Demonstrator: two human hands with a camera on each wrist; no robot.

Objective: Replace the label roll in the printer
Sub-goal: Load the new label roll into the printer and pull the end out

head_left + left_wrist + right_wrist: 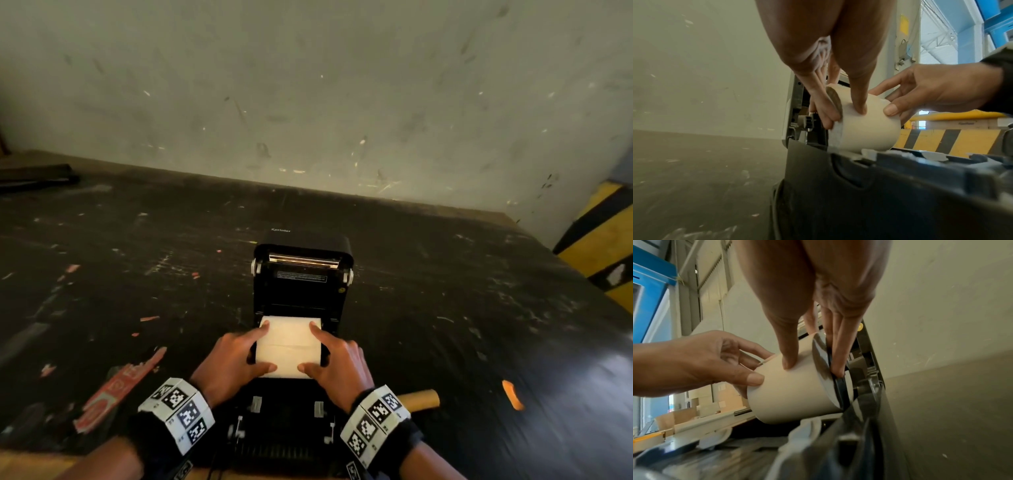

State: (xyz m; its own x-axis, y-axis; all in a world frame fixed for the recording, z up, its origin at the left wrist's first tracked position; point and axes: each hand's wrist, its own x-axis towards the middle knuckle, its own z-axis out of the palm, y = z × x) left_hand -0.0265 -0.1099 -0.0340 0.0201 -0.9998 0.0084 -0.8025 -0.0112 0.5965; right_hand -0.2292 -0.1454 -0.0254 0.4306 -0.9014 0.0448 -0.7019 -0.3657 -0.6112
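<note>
The black label printer (303, 284) stands mid-table with its lid raised towards the wall. A cream label roll (289, 356) sits low in the open bay, held from both ends. My left hand (266, 346) grips the roll's left end, thumb on the curved face and fingers down its side, as the left wrist view shows on the roll (869, 131) under my left hand (842, 114). My right hand (310, 346) grips the right end the same way. In the right wrist view its fingers (836, 368) reach between the roll (793, 395) and a black side guide.
A brown cardboard core (423, 399) lies on the scratched black table (137, 274) just right of my right wrist. Red paper scraps (120, 387) lie at the left and an orange scrap (512, 394) at the right. A yellow-and-black striped barrier (603, 246) stands at the far right, with a wall behind.
</note>
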